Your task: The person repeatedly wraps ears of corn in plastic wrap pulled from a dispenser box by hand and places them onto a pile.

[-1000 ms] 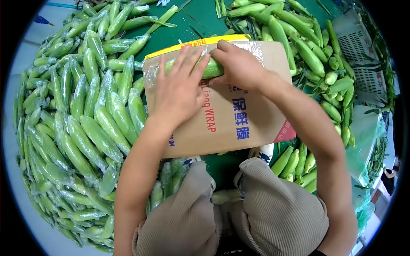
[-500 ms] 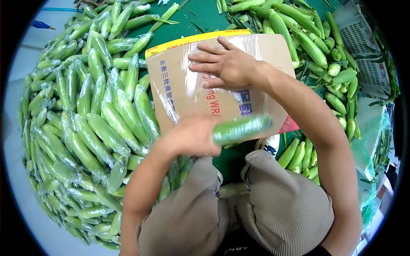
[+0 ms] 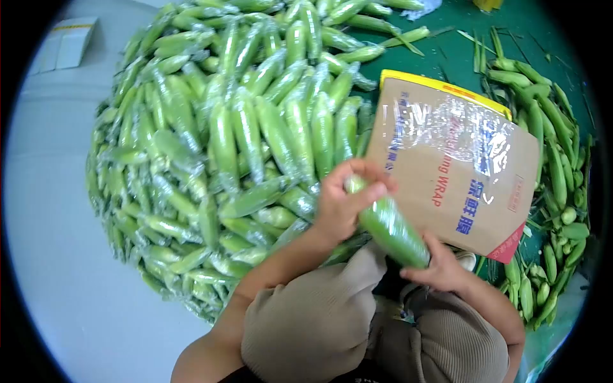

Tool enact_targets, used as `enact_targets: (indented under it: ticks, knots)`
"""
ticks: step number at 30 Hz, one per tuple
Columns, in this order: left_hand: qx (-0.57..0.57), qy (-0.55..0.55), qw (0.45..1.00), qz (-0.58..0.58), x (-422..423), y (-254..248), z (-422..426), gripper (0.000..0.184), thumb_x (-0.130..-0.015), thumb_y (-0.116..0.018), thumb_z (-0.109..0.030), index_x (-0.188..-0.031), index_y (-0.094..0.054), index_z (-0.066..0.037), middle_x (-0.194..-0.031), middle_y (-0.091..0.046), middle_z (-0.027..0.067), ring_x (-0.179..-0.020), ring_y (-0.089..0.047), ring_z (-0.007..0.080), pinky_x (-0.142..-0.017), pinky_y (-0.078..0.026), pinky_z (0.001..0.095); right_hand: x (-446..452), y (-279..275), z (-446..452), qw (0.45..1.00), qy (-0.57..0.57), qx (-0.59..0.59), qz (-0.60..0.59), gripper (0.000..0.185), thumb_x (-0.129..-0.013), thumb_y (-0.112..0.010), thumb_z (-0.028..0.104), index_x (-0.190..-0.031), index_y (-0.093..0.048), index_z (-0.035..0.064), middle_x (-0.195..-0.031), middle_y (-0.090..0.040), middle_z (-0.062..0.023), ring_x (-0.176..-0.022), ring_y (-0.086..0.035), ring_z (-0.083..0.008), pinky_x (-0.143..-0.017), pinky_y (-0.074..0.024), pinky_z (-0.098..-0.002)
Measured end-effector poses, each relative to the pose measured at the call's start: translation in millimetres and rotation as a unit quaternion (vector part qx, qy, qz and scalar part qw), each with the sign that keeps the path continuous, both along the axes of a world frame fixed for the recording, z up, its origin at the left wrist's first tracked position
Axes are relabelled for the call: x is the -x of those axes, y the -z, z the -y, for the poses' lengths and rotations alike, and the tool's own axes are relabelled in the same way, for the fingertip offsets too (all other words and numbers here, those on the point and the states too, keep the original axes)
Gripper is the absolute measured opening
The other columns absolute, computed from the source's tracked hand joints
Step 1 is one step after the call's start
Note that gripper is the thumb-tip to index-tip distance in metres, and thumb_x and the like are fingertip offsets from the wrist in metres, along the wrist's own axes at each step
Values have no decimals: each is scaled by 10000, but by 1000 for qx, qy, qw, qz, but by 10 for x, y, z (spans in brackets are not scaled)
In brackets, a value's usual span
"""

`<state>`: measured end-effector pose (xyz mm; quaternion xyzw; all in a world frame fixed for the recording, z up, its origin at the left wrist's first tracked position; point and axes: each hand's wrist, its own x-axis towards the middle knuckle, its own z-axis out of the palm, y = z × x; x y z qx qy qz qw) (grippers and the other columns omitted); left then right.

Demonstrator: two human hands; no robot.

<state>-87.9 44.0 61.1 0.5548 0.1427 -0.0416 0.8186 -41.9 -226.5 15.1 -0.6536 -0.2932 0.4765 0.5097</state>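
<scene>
Between my two hands is an ear of corn in its green husk, shiny with clear plastic wrap. My left hand is closed round its upper end, thumb on top. At the lower end, my right hand holds it with thumb and fingers. The corn slants down to the right above my knees. Just beyond it lies a brown cardboard cling wrap box with a yellow edge, its top covered by glossy clear film.
A large heap of wrapped corn spreads over the left and the back. Unwrapped corn lies at the right on the green floor. A white box-like object is at the far left.
The view has swung left. My right hand has left the box top and now grips the corn's lower end. The corn has come off the box toward my knees, in my left hand.
</scene>
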Motion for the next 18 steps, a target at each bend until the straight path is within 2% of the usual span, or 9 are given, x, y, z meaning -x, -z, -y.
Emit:
enact_targets:
  ticks: [2,7,9,10,11,13,16,17,18]
  knots:
    - [277,-130,944,123,-25,254,375,834,-900,-797,-313,-1562,-343,-88,-1269,-660,188,-1148,-687,376,-1057,-538,518,-155,-343,-505,998,63,-9,-9,897,-811,-862,153,-1540,-361,6,-1434,-548,-275,-1366,-544,-367,-1136,-431,-451]
    - [77,-232,966,89,-19,-104,129,495,-845,-770,-158,-1285,-606,-3,-1243,-654,171,-1171,-643,271,-1066,-523,442,-248,-624,-862,973,62,-126,185,893,-833,-835,114,-1568,-338,9,-1460,-500,-252,-1367,-520,-369,-1125,-431,-459]
    - [2,-387,896,217,155,-279,-612,457,-925,-713,-258,-1314,-597,-49,-1093,-691,105,-988,-684,268,-942,-577,451,-453,-417,-649,956,75,-151,238,812,-845,-827,106,-1529,-400,8,-1427,-519,-217,-1313,-541,-344,-1108,-440,-443]
    - [189,-358,860,309,316,-472,-1218,550,-970,-701,-407,-1382,-567,-68,-1157,-706,118,-1015,-689,270,-923,-577,469,-511,-222,-398,946,126,-142,261,757,-853,-823,104,-1499,-442,6,-1393,-542,-195,-1274,-556,-328,-1097,-445,-432]
    - [170,-148,899,376,514,-645,-1849,720,-988,-648,-563,-1462,-506,-40,-1335,-665,185,-1147,-663,285,-996,-549,480,-443,-87,-88,935,184,-111,283,702,-860,-819,103,-1469,-484,4,-1360,-565,-173,-1235,-571,-312,-1086,-449,-421]
    - [187,-472,801,316,713,-753,-2198,854,-1010,-568,-642,-1469,-460,70,-1360,-654,249,-1168,-665,349,-1053,-542,478,-577,252,507,880,349,-12,321,482,-907,-780,100,-1344,-598,10,-1241,-619,-127,-1091,-600,-251,-1011,-477,-376]
    - [129,-340,910,198,475,76,-1488,585,-1061,-597,-400,-1429,-508,45,-1256,-701,188,-1094,-688,260,-972,-570,396,-893,756,1599,715,617,35,327,294,-976,-713,120,-1246,-647,24,-1136,-646,-92,-979,-619,-198,-927,-497,-331]
    - [194,-110,957,186,234,343,-1048,409,-1062,-599,-259,-1365,-571,14,-1221,-709,157,-1065,-687,194,-918,-570,372,-996,839,2051,654,666,60,354,283,-977,-703,117,-1238,-648,23,-1143,-648,-95,-989,-623,-203,-923,-502,-335]
    - [-65,-73,991,93,171,511,-601,393,-1035,-624,-214,-1359,-580,5,-1206,-713,146,-1072,-686,216,-943,-559,395,-1079,906,2500,589,711,85,373,272,-978,-693,115,-1230,-649,22,-1150,-650,-98,-999,-627,-208,-919,-507,-339]
